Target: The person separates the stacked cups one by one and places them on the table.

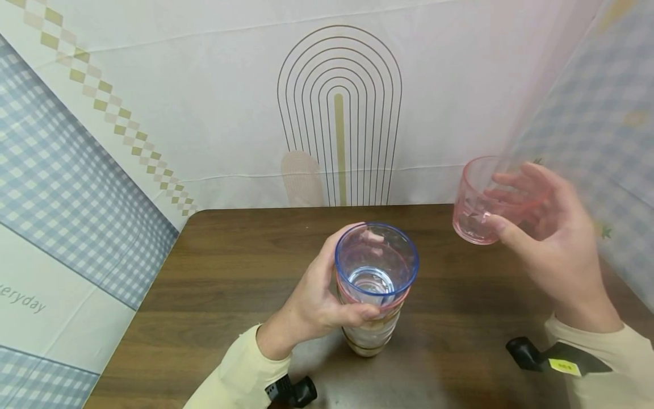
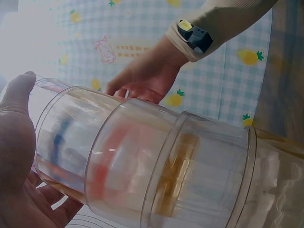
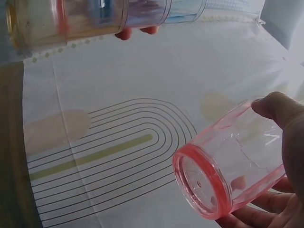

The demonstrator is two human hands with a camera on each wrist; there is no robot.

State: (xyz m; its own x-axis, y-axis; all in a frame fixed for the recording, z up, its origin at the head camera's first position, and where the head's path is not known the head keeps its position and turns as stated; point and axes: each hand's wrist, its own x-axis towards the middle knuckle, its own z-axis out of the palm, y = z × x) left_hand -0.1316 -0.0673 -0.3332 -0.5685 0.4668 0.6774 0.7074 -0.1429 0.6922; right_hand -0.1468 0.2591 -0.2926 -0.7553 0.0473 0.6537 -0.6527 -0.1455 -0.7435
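A tall stack of clear cups (image 1: 372, 335) stands on the table, a blue-rimmed cup (image 1: 378, 258) at its top with the opening facing up. My left hand (image 1: 327, 295) grips the stack near the top, thumb at the front. In the left wrist view, several nested cups (image 2: 128, 156) show red, blue and amber tints. Off to the right, my right hand (image 1: 557, 238) holds a pink transparent cup (image 1: 472, 213) above the table, apart from the stack. The right wrist view shows the pink cup's thick base (image 3: 202, 183) and the thumb along its side.
A brown wooden table (image 1: 230, 272) lies under the hands. White cloth (image 1: 204, 113) with an arch print hangs behind it. Blue checked cloth (image 1: 76, 170) flanks the left, and a similar cloth (image 1: 613, 136) hangs close beside the right hand.
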